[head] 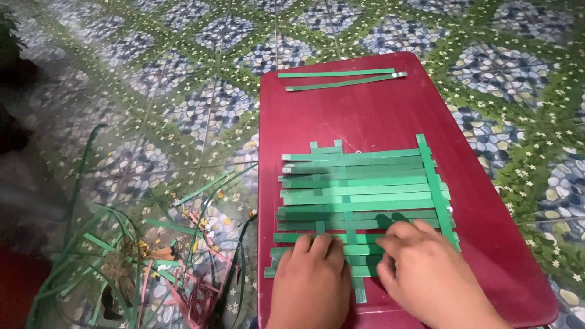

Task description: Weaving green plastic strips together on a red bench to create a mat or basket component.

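Patterned tile floor (183, 91), blue pebble motifs w/ green vine borders, lies all around; on it sits a dark red table (365, 109), and that's where you're working.

Step in hand, as I judge it: you're weaving flat green strips into a mat. The woven mat (359, 195) lies mid-table, horizontal strips stacked close, a few vertical strips threaded through, one long strip (436, 189) running slightly tilted down its 3 o'clock edge. The lower rows at 6 o'clock look like the ones being tightened or threaded.

Your left hand (311, 280) lies flat, palm down, at the mat's 7 o'clock corner, fingers pointing to 12, pressing the bottom strips onto the table. Not clenched, grasping nothing that I can see; just pinning. Your right hand (420, 274) sits at 5 o'clock, fingers angled toward 10 o'clock and touching the lower rows near the centre vertical strip. Whether its fingertips pinch a strip, I can't tell; they're bent over the weave.

Next move prob. calls for keeping the left-hand pressure so rows don't slide while the right works a strip over/under and snugs it up.

Two spare strips (341, 79) lie at the table's 12 o'clock end, well apart from the mat. Loose pile of strips (140, 262), green w/ some pink, lies on the floor at 9 o'clock.
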